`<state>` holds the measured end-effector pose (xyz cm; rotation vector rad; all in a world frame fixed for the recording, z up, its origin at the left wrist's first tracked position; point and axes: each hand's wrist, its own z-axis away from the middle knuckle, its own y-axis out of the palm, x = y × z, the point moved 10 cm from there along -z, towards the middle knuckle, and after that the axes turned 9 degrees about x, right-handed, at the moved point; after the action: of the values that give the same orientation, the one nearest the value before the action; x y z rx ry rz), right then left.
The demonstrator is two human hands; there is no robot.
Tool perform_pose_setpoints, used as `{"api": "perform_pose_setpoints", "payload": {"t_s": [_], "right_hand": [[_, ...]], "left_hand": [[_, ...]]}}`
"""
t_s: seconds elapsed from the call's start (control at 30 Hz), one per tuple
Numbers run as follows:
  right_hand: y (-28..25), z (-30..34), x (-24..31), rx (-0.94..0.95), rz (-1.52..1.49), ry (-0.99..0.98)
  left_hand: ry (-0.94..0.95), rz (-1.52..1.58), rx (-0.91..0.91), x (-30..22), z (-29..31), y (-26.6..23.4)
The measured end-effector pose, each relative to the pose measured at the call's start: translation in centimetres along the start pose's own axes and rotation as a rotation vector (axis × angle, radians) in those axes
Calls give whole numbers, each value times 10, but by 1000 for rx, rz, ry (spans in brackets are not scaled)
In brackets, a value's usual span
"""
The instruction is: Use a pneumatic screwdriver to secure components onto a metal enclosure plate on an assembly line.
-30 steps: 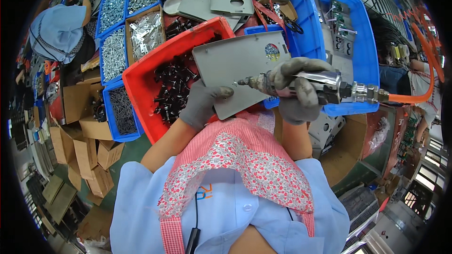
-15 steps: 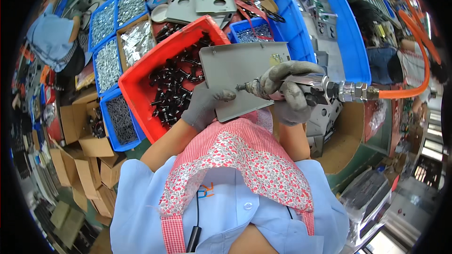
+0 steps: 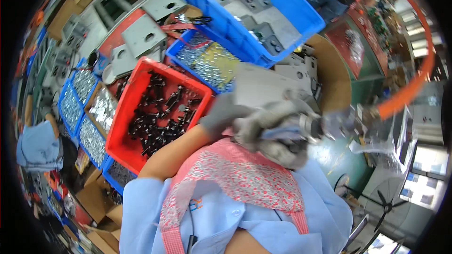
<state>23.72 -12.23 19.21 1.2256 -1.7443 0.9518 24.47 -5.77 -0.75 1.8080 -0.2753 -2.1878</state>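
Note:
My left hand point(image 3: 220, 115), in a grey glove, grips the lower left edge of a flat grey metal plate point(image 3: 262, 86) held in front of my chest. My right hand point(image 3: 275, 134), also gloved, is wrapped around a metal air screwdriver point(image 3: 325, 126), which is blurred by motion. Its tip points left toward the plate. An orange hose point(image 3: 408, 89) runs from the tool's rear up and around to the right. Whether the tip touches the plate cannot be told through the blur.
A red bin point(image 3: 123, 113) of black parts sits left of my hands. Behind it are a blue bin of silver screws point(image 3: 207, 59) and a large blue bin point(image 3: 301, 14) of metal parts. Small screw trays point(image 3: 84, 108), grey plates point(image 3: 143, 33) and another person point(image 3: 40, 146) lie to the left.
The view has swung, so the bins now lie tilted up and left. My hands, the plate and the tool have shifted right, off the red bin, and are blurred.

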Motion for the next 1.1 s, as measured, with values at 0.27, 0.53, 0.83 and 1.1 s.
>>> {"api": "perform_pose_setpoints", "payload": {"t_s": [0.27,0.53,0.83,1.1], "right_hand": [[-19,12,-28,-153,-153,46],[-79,45,-95,-609,-279,398],[-89,17,-122,-567,-263,510],[-109,11,-155,-584,-357,598]], "left_hand": [[194,-74,174,-20,-72,56],[-339,-1391,-220,34,-68,-180],[-799,-1497,-33,96,-122,-177],[-367,70,-134,83,-132,-161]]}}
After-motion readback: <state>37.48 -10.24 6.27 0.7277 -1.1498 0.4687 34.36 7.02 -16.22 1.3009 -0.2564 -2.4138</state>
